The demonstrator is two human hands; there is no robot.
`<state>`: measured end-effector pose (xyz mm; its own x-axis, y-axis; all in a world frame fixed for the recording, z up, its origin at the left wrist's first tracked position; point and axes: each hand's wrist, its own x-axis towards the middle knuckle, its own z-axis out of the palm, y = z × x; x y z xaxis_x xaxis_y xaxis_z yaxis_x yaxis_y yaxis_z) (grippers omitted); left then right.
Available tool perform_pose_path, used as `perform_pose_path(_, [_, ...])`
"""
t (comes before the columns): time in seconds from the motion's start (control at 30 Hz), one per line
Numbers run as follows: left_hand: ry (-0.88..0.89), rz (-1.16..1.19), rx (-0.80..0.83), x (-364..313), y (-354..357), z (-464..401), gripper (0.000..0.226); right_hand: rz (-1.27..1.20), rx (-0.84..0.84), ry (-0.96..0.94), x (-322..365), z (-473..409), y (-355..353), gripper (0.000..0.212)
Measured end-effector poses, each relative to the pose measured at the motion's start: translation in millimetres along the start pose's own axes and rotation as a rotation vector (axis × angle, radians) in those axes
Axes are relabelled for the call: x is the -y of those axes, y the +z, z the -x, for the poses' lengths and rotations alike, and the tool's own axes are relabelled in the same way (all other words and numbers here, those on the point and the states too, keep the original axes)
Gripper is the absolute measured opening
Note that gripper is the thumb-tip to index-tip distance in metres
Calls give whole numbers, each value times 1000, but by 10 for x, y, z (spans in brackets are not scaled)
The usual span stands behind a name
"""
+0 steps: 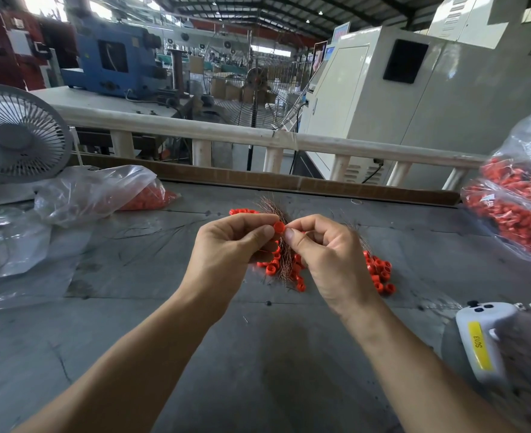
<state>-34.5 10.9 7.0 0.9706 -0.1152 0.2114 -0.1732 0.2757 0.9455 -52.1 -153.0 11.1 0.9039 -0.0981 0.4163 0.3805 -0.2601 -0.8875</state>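
Both hands meet above the middle of the grey table (258, 354). A small red plastic cap (279, 227) sits between them, pinched by the fingertips of my left hand (230, 245) and touched by the thumb and forefinger of my right hand (326, 254). Whether the right fingers also pinch a thin wire is too small to tell. Under the hands lies a bundle of thin copper wires (284, 260) with loose red caps (379, 273) scattered around it on the table.
A clear bag of red caps (145, 195) lies at the left, beside a grey desk fan (17, 135). A fuller bag of red parts (517, 207) stands at the right edge. A white handheld controller (483, 339) lies front right. A cardboard strip (289, 181) borders the far edge.
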Motion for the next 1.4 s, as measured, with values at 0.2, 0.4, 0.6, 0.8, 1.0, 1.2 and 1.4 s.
perform_pose_path(0.2, [-21, 2, 1, 8, -11, -22, 18, -29, 22, 10, -2, -8, 10, 13])
perform_pose_path(0.4, [-81, 3, 26, 4, -54, -51, 22, -16, 46, 14, -15, -8, 16, 13])
perform_pose_path(0.6, [-92, 22, 22, -15, -55, -49, 18, -70, 96, 100, -21, -12, 33, 26])
perform_pose_path(0.8, [-79, 15, 26, -41, -47, -29, 14, -109, 175, 166, -11, 13, 44, 21])
perform_pose_path(1.0, [-109, 66, 48, -31, -51, -37, 15, -84, 252, 190, -47, 4, 34, 18])
perform_pose_path(1.2, [-106, 82, -9, -2, -81, -65, 10, 227, -68, 189, -191, -147, -161, 12])
perform_pose_path(1.4, [-115, 43, -94, 21, -96, -74, 23, 665, -121, 311, -322, -234, -472, 16])
